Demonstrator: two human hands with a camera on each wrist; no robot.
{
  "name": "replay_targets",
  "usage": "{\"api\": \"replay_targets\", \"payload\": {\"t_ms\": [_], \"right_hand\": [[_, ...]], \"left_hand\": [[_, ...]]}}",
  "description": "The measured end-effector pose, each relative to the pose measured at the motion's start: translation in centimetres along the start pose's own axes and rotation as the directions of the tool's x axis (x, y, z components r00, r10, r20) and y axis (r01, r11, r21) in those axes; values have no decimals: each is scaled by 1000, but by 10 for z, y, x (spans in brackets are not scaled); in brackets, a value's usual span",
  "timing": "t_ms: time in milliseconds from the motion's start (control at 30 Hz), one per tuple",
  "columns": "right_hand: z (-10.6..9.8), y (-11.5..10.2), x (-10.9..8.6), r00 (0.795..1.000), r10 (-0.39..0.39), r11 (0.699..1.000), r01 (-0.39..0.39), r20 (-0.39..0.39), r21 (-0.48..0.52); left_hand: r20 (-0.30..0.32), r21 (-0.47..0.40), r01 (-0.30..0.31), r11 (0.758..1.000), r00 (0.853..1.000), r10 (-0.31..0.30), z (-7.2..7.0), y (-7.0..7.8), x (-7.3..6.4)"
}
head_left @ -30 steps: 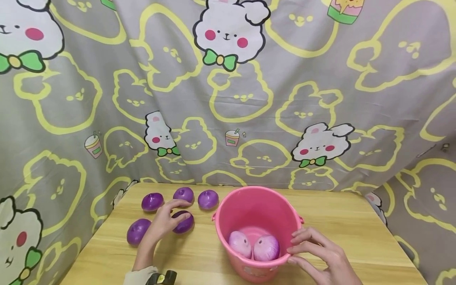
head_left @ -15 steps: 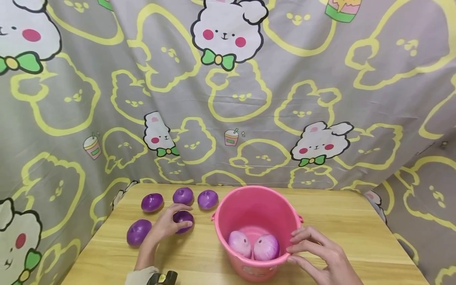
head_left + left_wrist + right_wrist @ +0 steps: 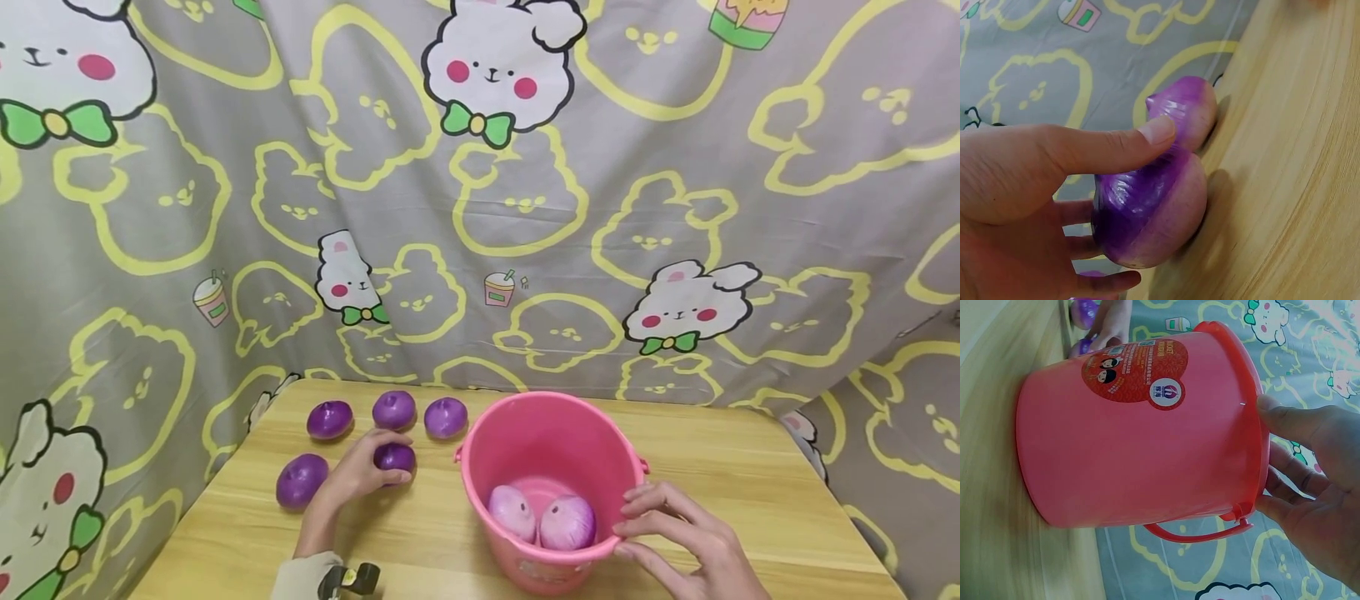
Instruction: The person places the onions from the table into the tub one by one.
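My left hand (image 3: 363, 471) grips a purple onion (image 3: 396, 460) on the table, thumb on the near side and fingers round the far side. In the left wrist view the thumb lies over that onion (image 3: 1154, 215), its dark purple half towards the palm and its pale half towards the wood. A pink bucket (image 3: 551, 433) stands upright to the right, with two pale purple onions lying at its bottom. My right hand (image 3: 693, 542) holds the bucket's rim on the right side, and the right wrist view shows the thumb outside against the rim.
Several more onions lie about the left hand: one (image 3: 302, 481) to its left, and others in a row behind it, including one (image 3: 446, 417) beside the bucket. The bucket's handle (image 3: 1200, 537) hangs down its side. A patterned grey curtain (image 3: 420, 208) borders the wooden table's (image 3: 720, 467) back edge.
The left hand has closed from hovering over the onion to gripping it, its thumb and fingers drawing in round it. The right hand stays at the bucket's rim. The head view has shifted slightly.
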State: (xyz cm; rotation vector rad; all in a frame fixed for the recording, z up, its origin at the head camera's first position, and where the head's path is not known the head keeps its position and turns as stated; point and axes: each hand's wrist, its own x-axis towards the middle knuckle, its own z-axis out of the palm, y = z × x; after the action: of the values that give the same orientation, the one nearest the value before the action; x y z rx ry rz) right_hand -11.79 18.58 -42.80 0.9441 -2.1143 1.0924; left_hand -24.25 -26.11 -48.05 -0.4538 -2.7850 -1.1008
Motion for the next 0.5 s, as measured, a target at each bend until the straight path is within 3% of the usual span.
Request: {"api": "replay_targets", "payload": {"t_ms": [267, 500], "right_hand": [[0, 0, 0, 1000, -8, 1000, 8, 6, 3], [-2, -4, 0, 998, 58, 998, -58, 30, -2]], "left_hand": [[9, 29, 7, 1000, 1000, -7, 0, -2, -2], [-8, 18, 12, 1000, 1000, -12, 0, -2, -2]]}}
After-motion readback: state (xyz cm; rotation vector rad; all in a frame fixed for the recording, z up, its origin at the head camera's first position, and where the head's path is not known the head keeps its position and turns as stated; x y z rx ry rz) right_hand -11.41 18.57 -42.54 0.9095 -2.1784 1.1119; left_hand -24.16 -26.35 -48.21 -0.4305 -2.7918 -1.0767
